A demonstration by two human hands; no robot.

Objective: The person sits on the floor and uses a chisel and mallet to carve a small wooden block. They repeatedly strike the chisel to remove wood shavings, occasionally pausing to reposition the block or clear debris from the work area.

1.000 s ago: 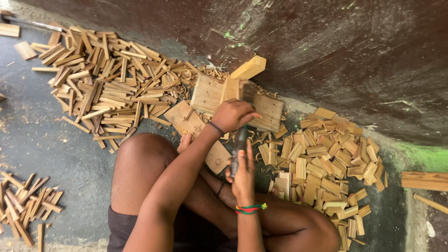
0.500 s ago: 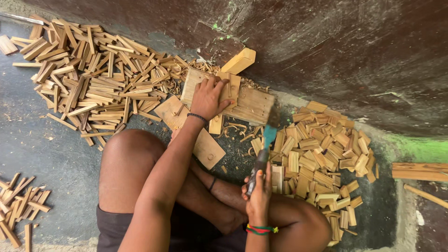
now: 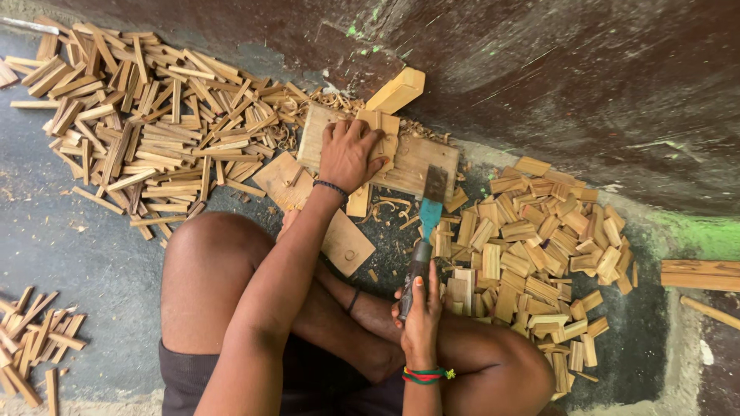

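Observation:
My left hand [image 3: 351, 152] presses down on a small flat wooden piece [image 3: 383, 131] that stands on a wooden work board [image 3: 420, 162] by the wall. My right hand [image 3: 420, 308] grips the dark handle of a chisel [image 3: 426, 219] with a blue collar and a wide flat blade. The blade hangs over the board's right part, just right of the held piece and not touching it. A thicker wooden block [image 3: 397, 90] leans at the board's far edge. I sit cross-legged on the floor.
A large heap of thin wooden strips [image 3: 146, 123] lies at the left. A pile of short flat wooden pieces [image 3: 539, 246] lies at the right. Flat boards [image 3: 339, 239] rest by my knee, with shavings around. More sticks [image 3: 31, 339] lie at bottom left, planks [image 3: 697, 275] at right.
My left hand moved up from near the chisel onto the piece on the board. My right hand drew back, then brought the chisel forward so the blade is over the board.

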